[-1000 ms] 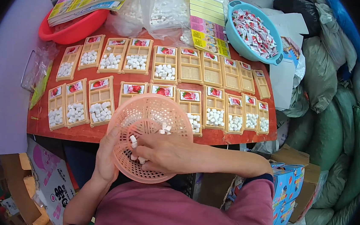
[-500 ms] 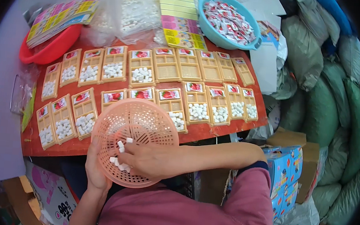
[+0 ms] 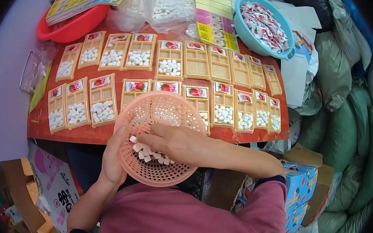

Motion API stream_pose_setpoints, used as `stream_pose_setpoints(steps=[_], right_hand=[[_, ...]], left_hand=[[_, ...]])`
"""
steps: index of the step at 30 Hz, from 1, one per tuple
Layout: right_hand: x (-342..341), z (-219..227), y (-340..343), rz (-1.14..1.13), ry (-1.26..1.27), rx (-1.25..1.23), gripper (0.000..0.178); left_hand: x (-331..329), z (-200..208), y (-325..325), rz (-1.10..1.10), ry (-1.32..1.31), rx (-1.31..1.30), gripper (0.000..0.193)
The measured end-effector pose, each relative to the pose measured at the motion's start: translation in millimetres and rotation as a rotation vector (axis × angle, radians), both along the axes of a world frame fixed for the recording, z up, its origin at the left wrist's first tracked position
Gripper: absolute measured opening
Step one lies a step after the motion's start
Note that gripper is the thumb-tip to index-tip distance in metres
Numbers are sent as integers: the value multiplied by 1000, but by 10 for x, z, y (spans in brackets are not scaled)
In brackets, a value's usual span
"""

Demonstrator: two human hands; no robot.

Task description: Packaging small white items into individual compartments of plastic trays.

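Note:
My left hand [image 3: 114, 157] grips the left rim of a round pink plastic colander [image 3: 157, 176], which is tilted at the table's near edge. Inside it lie small white marshmallows [image 3: 148, 152]. My right hand [image 3: 171, 142] reaches into the colander from the right, its fingers curled together over the marshmallows. One white piece shows at the fingertips; the rest of the grip is partly hidden. Beyond stand two rows of beige compartment trays [image 3: 196, 68], each with a strawberry-printed packet in its top compartment. Several trays hold white marshmallows in the large compartment; several in the back row's right part hold none.
A red basin [image 3: 76, 27] with printed card sheets [image 3: 88, 1] stands at the back left. Clear bags of white pieces [image 3: 174, 4] and a blue basin of small packets [image 3: 265, 28] line the back. Stuffed sacks [image 3: 349, 126] and blue boxes [image 3: 299, 188] crowd the right.
The view has shifted, so the table sits higher and further right in it. My right hand has moved within the colander, and the marshmallows are now more gathered beneath its fingers.

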State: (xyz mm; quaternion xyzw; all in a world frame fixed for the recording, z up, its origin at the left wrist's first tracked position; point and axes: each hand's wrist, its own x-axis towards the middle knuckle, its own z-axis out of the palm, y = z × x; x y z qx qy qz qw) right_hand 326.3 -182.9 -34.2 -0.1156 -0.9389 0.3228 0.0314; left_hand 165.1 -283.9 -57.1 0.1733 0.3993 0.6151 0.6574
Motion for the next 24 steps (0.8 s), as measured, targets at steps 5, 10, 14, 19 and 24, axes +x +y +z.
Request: stream_pose_setpoints(steps=[5,10,14,19,24], right_hand=[[-5,13,193,-17,176,-375,26],[107,97,879,-446,210,-949,16],[290,-292,1609,-618,165,-592,15],[287,-699,1880,-336,198,331,15],[316,-856,1850,-300,248,388,23]], left_hand=[[-6,-66,24,23,-25,-28,45],[-58,-80,3,54,16,-45,48],[-50,-101,-1,33,-37,-28,47],[-121,-82,-73,108,-7,-49,47],[-170,-150,-153,84,-33,-70,48]])
